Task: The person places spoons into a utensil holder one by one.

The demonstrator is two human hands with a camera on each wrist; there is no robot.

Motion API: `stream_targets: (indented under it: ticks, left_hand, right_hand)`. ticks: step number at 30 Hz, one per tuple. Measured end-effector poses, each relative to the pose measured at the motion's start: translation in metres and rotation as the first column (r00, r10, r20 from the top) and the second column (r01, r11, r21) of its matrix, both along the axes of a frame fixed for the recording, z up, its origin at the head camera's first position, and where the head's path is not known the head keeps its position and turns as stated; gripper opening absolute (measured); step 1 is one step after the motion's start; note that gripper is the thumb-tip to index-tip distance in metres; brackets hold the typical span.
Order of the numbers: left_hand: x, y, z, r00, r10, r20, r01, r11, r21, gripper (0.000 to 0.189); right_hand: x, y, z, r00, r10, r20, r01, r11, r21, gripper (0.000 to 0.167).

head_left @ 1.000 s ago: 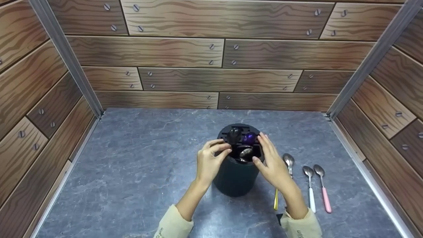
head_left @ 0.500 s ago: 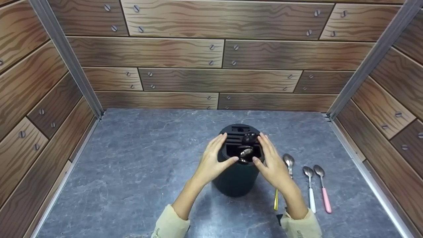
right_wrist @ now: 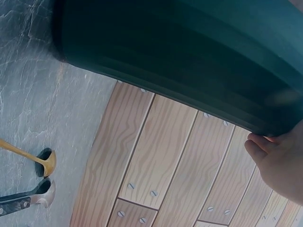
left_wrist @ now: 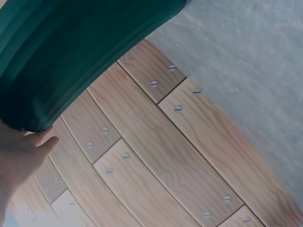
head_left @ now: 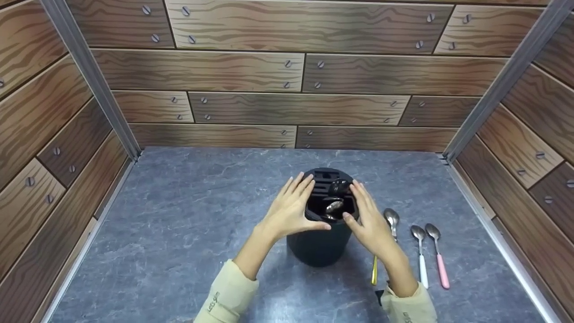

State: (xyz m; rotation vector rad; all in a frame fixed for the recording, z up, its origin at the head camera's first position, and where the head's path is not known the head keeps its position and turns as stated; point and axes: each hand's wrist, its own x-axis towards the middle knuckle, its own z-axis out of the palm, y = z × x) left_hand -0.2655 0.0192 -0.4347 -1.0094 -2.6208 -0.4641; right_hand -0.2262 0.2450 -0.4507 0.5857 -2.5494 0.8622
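A dark green, round utensil holder (head_left: 319, 244) with a slotted black top stands upright on the table. Inside its front opening lies a shiny metal spoon bowl (head_left: 334, 206), and behind that a glossy dark rounded utensil head (head_left: 340, 186) rises at the slots. My left hand (head_left: 289, 211) rests along the holder's left rim, fingers extended and thumb across the front. On the opposite side, my right hand (head_left: 370, 224) touches the rim with straight fingers, thumb at the front edge. Both wrist views show the holder's green wall (left_wrist: 90, 52) with fingers at its rim.
Right of the holder lie a white-handled spoon (head_left: 421, 255), a pink-handled spoon (head_left: 439, 260) and another metal spoon (head_left: 391, 217), partly hidden by the right arm. A gold handle (head_left: 374, 271) shows beside that arm. Wood-patterned walls (head_left: 296, 72) enclose the table.
My left hand has gone from pinching at the left slots to lying spread along the rim. The dark head there is gone from the left; one shows at right, where purple was. Right hand still.
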Motion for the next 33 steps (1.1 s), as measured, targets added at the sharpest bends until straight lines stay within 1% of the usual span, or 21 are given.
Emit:
stream_targets:
  ticks: [6,8,14,18,24,26,29,31,33]
  left_hand:
    - [-0.001,0.001,-0.005,0.995,0.012,0.096,-0.02,0.997,0.073,0.111]
    - [-0.001,0.0,-0.006,0.995,0.016,0.101,-0.026,0.995,0.092,0.113]
    - [0.002,-0.004,-0.008,0.994,0.032,0.104,-0.044,0.993,0.108,0.115]
    - [0.002,-0.004,-0.006,0.992,0.033,0.118,-0.046,0.993,0.112,0.115]
    - [0.002,-0.001,-0.003,0.991,0.053,0.124,-0.066,0.993,0.1,0.114]
    - [0.002,0.0,-0.004,0.989,0.058,0.135,-0.072,0.993,0.098,0.114]
    - [0.003,0.004,-0.004,0.987,0.065,0.148,-0.08,0.992,0.096,0.115]
    - [0.003,0.006,-0.005,0.986,0.072,0.151,-0.087,0.992,0.094,0.115]
    - [0.003,0.008,-0.004,0.986,0.078,0.149,-0.093,0.991,0.095,0.116]
  right_hand:
    - [0.0,-0.001,0.0,1.0,0.0,0.008,0.0,1.0,0.005,0.064]
    - [-0.001,-0.003,0.0,1.0,0.003,0.006,-0.003,1.0,0.007,0.064]
    - [-0.003,-0.006,-0.003,1.0,0.013,0.005,-0.013,1.0,0.008,0.064]
    - [-0.004,-0.007,-0.003,1.0,0.013,-0.003,-0.013,1.0,-0.007,0.064]
    - [-0.005,-0.006,-0.003,1.0,0.014,-0.009,-0.014,1.0,-0.019,0.063]
    - [-0.004,-0.003,-0.001,0.999,0.016,-0.035,-0.017,0.999,-0.035,0.06]
    - [-0.003,0.002,0.001,0.992,0.004,-0.13,-0.016,0.996,-0.093,0.052]
    - [-0.003,0.008,0.003,0.976,-0.025,-0.218,-0.01,0.988,-0.155,0.044]
    - [-0.004,0.014,0.004,0.955,-0.084,-0.286,0.022,0.977,-0.213,0.036]
